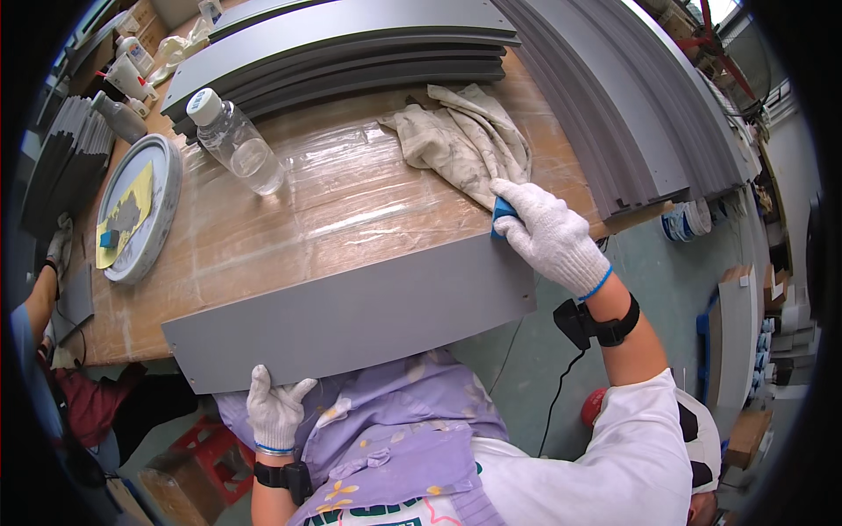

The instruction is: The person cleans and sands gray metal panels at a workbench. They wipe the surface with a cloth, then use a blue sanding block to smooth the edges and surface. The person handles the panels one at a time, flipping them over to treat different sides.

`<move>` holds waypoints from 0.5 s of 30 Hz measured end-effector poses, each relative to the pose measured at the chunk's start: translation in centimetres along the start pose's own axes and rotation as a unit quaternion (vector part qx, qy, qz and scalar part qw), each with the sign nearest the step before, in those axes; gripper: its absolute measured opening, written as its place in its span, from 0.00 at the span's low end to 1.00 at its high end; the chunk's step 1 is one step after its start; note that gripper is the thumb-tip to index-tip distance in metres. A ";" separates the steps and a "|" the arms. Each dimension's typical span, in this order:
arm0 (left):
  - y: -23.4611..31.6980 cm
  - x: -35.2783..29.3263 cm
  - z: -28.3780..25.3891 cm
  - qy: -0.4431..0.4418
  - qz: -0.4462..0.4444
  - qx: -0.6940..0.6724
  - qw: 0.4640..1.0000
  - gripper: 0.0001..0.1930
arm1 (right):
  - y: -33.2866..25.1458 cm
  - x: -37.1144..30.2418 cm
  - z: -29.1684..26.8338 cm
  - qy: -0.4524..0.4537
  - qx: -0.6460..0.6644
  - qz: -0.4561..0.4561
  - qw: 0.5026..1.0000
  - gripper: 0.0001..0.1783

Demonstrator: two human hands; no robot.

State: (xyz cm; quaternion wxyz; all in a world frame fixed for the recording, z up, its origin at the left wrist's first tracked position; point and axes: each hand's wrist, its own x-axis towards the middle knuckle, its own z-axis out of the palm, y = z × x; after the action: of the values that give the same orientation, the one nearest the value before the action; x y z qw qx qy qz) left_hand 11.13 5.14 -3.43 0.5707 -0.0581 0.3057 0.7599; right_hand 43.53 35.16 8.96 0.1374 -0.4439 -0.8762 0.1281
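A long flat grey panel [351, 311] with small holes at its ends lies along the near edge of the wooden table, overhanging it toward me. My left hand [276, 410], in a white knit glove, grips the panel's near edge at the left end, with two fingertips showing and the other fingers hidden. In my gloved right hand [554, 235], at the panel's far right corner, is a small blue block [503, 216], pinched between thumb and fingers. Just beyond that hand lies a crumpled, stained cream cloth [460, 140].
Stacked grey panels [351, 53] fill the back, with longer ones [614, 105] at right. A clear bottle [246, 149] stands left of centre. A round grey lid [167, 206] holds yellow paper [127, 219] and another blue block [109, 238]. Another person's gloved hand [60, 241] is far left.
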 end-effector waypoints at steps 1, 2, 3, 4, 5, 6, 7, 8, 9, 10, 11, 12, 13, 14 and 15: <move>-0.1 0.1 -0.1 -0.003 -0.001 -0.004 1.000 0.15 | -1.3 0.3 0.6 -0.005 0.004 -0.014 1.000 0.24; -0.1 0.2 -0.1 -0.005 -0.003 -0.005 1.000 0.15 | -2.1 0.7 1.6 -0.001 0.042 -0.044 0.998 0.24; -0.1 0.2 -0.1 -0.005 -0.003 -0.007 1.000 0.15 | -3.2 1.2 2.6 -0.003 0.075 -0.073 0.994 0.23; -0.2 0.3 -0.1 -0.007 -0.006 -0.009 1.000 0.15 | -4.8 1.5 3.4 -0.011 0.078 -0.102 0.992 0.24; -0.2 0.4 -0.1 -0.015 -0.008 -0.011 1.000 0.15 | -5.8 1.6 3.7 -0.018 0.080 -0.130 0.988 0.26; -0.1 0.3 -0.2 -0.020 -0.008 -0.013 1.000 0.16 | -6.4 1.8 3.5 -0.038 0.077 -0.127 0.988 0.26; -0.1 0.3 -0.3 -0.025 -0.009 -0.016 1.000 0.16 | -6.9 2.1 3.0 -0.058 0.074 -0.124 0.988 0.26; 0.0 0.3 -0.3 -0.023 -0.012 -0.018 1.000 0.16 | -7.3 2.4 2.9 -0.078 0.069 -0.121 0.987 0.26; 0.0 0.2 -0.4 -0.021 -0.011 -0.022 0.999 0.16 | -6.0 2.2 2.8 -0.057 0.060 -0.130 0.988 0.26; 0.1 0.1 -0.5 -0.017 -0.011 -0.026 0.999 0.16 | -5.3 2.0 2.0 -0.063 0.038 -0.092 0.993 0.26; 0.1 0.0 -0.7 -0.025 -0.015 -0.031 0.999 0.16 | -4.6 1.8 1.1 -0.070 0.015 -0.054 0.996 0.26; 0.1 0.0 -0.9 -0.033 -0.019 -0.036 0.999 0.16 | -3.2 1.4 1.0 -0.045 0.005 -0.057 0.997 0.25; 0.2 0.0 -1.2 -0.041 -0.022 -0.040 0.998 0.16 | -2.5 1.2 1.3 -0.020 -0.004 -0.061 0.998 0.25; 0.1 0.1 -1.3 -0.044 -0.023 -0.044 0.998 0.16 | -3.0 1.0 1.0 -0.031 -0.013 -0.039 0.999 0.25; 0.1 0.2 -1.4 -0.046 -0.024 -0.048 0.997 0.16 | -3.8 1.1 1.5 -0.031 -0.001 -0.061 0.998 0.25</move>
State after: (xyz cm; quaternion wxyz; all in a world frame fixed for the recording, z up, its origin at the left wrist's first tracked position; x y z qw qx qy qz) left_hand 10.65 4.52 -4.60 0.5988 -0.0581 0.2406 0.7617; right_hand 39.51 33.69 9.02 0.1174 -0.3856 -0.9055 0.1324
